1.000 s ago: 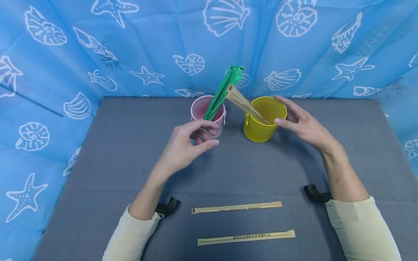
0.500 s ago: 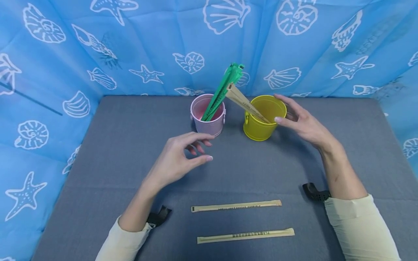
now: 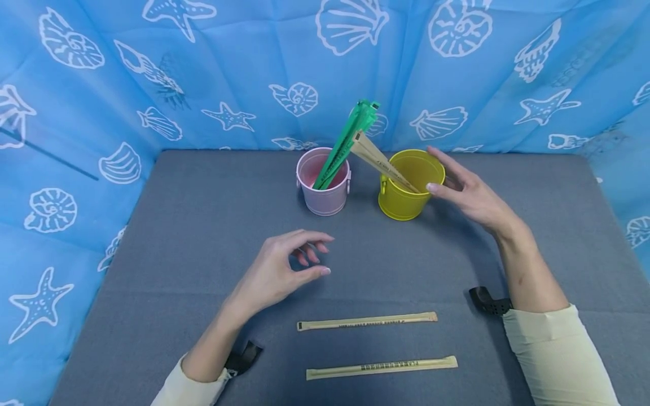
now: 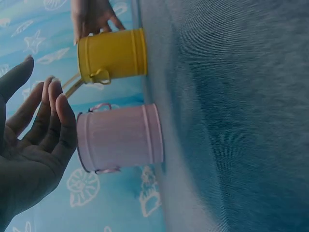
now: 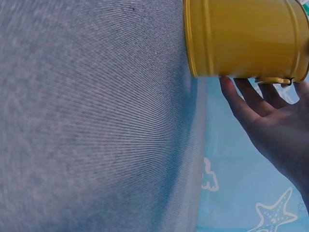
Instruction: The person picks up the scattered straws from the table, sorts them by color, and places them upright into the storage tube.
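My left hand [image 3: 284, 265] hovers over the table in front of the pink bucket, fingers loosely bent and holding nothing. My right hand [image 3: 474, 194] holds the yellow bucket [image 3: 401, 206] by its right side, thumb at the near rim and fingers round the far side. In the right wrist view its fingertips [image 5: 227, 84] touch the bucket's wall. Beige wrapped straws [image 3: 381, 160] lean out of the yellow bucket to the left. Green wrapped straws [image 3: 345, 144] stand tilted in the pink bucket [image 3: 325, 200]. Two more beige wrapped straws lie in front, a farther straw [image 3: 368, 321] and a nearer straw [image 3: 381, 367].
The grey tabletop [image 3: 203, 225] ends at a blue curtain [image 3: 244, 67] with white shell prints, behind and on both sides. The two buckets stand near its back edge, a small gap between them. Each wrist bears a black camera mount [image 3: 490, 301].
My left hand has drawn back from the pink bucket toward the front of the table, its fingers staying loosely bent. The right hand and both buckets have stayed in place.
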Motion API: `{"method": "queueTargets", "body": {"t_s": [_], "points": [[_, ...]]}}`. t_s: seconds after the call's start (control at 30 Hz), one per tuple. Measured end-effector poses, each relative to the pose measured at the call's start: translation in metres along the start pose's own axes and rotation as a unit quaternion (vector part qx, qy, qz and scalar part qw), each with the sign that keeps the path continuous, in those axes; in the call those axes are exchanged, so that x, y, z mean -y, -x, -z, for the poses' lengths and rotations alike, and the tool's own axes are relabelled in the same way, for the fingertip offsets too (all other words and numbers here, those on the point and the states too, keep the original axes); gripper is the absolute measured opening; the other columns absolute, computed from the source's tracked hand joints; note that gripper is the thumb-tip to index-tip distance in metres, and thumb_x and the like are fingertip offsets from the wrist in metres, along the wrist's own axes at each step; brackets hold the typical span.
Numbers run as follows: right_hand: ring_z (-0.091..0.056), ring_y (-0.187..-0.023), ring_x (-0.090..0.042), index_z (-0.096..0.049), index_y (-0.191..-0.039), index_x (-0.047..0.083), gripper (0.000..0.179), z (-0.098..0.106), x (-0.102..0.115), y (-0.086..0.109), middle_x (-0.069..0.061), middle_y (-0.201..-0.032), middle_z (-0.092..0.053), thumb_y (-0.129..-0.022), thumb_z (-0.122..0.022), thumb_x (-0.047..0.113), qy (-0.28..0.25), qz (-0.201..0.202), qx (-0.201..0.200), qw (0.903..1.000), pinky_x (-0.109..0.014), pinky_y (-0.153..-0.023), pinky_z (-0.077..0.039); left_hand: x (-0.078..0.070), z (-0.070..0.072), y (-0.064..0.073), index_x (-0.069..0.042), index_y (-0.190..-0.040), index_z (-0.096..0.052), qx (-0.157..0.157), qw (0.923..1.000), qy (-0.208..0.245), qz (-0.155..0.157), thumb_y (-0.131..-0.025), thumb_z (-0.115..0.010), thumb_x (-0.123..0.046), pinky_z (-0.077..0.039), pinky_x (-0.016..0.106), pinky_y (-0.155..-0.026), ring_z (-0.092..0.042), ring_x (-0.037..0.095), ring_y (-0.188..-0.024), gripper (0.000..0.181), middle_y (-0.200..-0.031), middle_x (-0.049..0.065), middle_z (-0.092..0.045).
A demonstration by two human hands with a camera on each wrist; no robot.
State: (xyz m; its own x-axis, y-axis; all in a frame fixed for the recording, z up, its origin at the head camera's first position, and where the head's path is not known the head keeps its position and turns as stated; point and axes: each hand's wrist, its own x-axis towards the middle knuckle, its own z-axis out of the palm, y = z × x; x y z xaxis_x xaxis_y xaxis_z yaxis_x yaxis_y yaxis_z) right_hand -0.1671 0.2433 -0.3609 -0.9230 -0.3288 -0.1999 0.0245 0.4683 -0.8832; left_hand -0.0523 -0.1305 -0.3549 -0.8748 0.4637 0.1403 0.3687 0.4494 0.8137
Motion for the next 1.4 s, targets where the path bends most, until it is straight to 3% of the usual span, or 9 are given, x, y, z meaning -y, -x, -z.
{"method": "queueTargets", "body": {"t_s": [0.13, 0.5, 0.73, 0.93, 1.1, 1.23, 1.4], "points": [[-0.013, -0.150, -0.030, -0.018, -0.156, 0.044, 0.071, 0.000, 0.001, 0.000, 0.004, -0.166, -0.009, -0.100, -0.060, 0.033, 0.007, 0.010, -0.001, 0.9999, -0.061, -0.116, -0.010, 0.002, -0.001, 0.008, -0.021, -0.125, -0.066, 0.003, 1.0000, -0.002, 0.007, -0.081, -0.084, -0.017, -0.054, 0.035, -0.073, -0.060, 0.007, -0.082, 0.048, -0.102, -0.010, -0.066], [-0.016, -0.150, -0.032, -0.021, -0.157, 0.040, 0.069, -0.001, 0.000, -0.001, 0.001, -0.166, -0.012, -0.101, -0.059, 0.029, -0.009, 0.023, -0.001, 0.9997, -0.061, -0.115, -0.015, 0.001, -0.002, 0.025, -0.024, -0.125, -0.066, -0.004, 0.9996, -0.019, 0.018, -0.077, -0.087, -0.021, -0.051, 0.029, -0.075, -0.061, 0.012, -0.085, 0.052, -0.103, -0.010, -0.067], [-0.019, -0.149, -0.033, -0.021, -0.157, 0.038, 0.070, -0.001, -0.002, 0.002, -0.002, -0.165, -0.013, -0.101, -0.059, 0.028, -0.016, 0.017, -0.001, 0.9997, -0.060, -0.115, -0.016, 0.006, -0.012, 0.040, -0.022, -0.129, -0.064, 0.026, 0.9991, -0.010, 0.032, -0.080, -0.084, -0.024, -0.051, 0.030, -0.076, -0.062, 0.016, -0.088, 0.053, -0.106, -0.003, -0.068], [-0.020, -0.148, -0.033, -0.022, -0.157, 0.039, 0.069, -0.005, -0.002, -0.003, -0.003, -0.165, -0.015, -0.100, -0.060, 0.029, -0.017, 0.022, 0.000, 0.9996, -0.061, -0.114, -0.017, 0.011, -0.010, 0.054, -0.022, -0.127, -0.064, 0.007, 0.9985, -0.006, 0.053, -0.078, -0.086, -0.020, -0.052, 0.031, -0.074, -0.062, 0.017, -0.087, 0.054, -0.105, -0.004, -0.068], [-0.021, -0.148, -0.035, -0.022, -0.157, 0.038, 0.069, -0.005, -0.002, -0.002, -0.004, -0.165, -0.015, -0.101, -0.060, 0.026, -0.023, 0.022, -0.004, 0.9995, -0.062, -0.114, -0.017, 0.015, -0.015, 0.061, -0.019, -0.121, -0.067, -0.001, 0.9987, 0.006, 0.051, -0.079, -0.086, -0.020, -0.051, 0.029, -0.073, -0.062, 0.016, -0.085, 0.046, -0.102, -0.004, -0.069], [-0.022, -0.147, -0.035, -0.022, -0.158, 0.036, 0.070, -0.004, -0.001, -0.002, -0.004, -0.165, -0.016, -0.100, -0.060, 0.024, -0.029, 0.021, -0.005, 0.9994, -0.062, -0.114, -0.018, 0.018, -0.021, 0.064, -0.017, -0.118, -0.069, 0.021, 0.9978, 0.027, 0.056, -0.080, -0.085, -0.020, -0.051, 0.028, -0.073, -0.062, 0.015, -0.085, 0.042, -0.103, -0.003, -0.069], [-0.023, -0.147, -0.035, -0.021, -0.158, 0.036, 0.071, -0.004, -0.001, -0.002, -0.005, -0.164, -0.016, -0.100, -0.060, 0.024, -0.028, 0.016, -0.006, 0.9994, -0.062, -0.113, -0.020, 0.022, -0.025, 0.064, -0.019, -0.119, -0.068, 0.078, 0.9932, 0.031, 0.080, -0.079, -0.086, -0.018, -0.051, 0.028, -0.075, -0.062, 0.012, -0.089, 0.045, -0.107, -0.007, -0.068]]}}
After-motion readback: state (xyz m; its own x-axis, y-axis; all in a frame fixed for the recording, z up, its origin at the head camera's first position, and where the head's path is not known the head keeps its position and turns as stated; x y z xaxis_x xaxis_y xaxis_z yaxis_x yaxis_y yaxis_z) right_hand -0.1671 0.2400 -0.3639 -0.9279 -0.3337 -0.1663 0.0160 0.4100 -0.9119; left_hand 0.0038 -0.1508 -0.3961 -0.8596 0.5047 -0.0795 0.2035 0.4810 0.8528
